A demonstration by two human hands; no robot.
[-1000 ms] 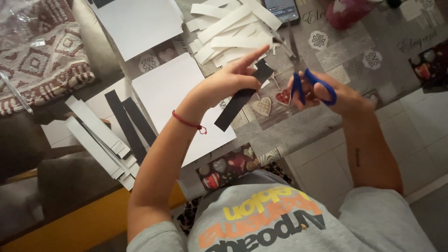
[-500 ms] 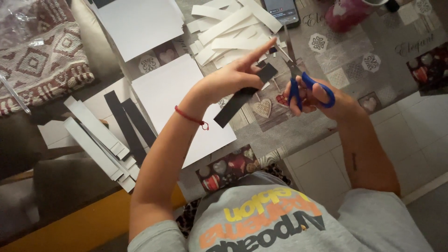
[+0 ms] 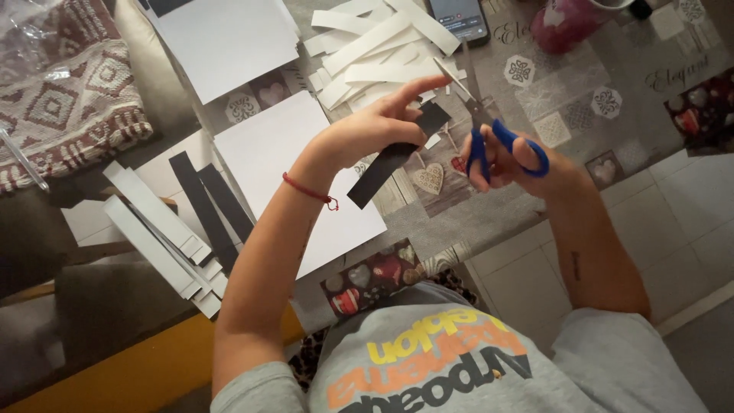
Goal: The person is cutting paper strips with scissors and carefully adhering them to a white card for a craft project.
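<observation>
black paper strip (image 3: 394, 157), upper end behind left hand (image 3: 375, 130)

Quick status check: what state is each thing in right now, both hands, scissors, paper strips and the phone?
Left hand: pinching the black strip.
Black strip: held above the table, tilted.
Right hand: fingers through the scissors' handles.
Scissors: blades open, next to the strip's end.
White strips: cut, piled loosely.
Phone: screen lit.
</observation>
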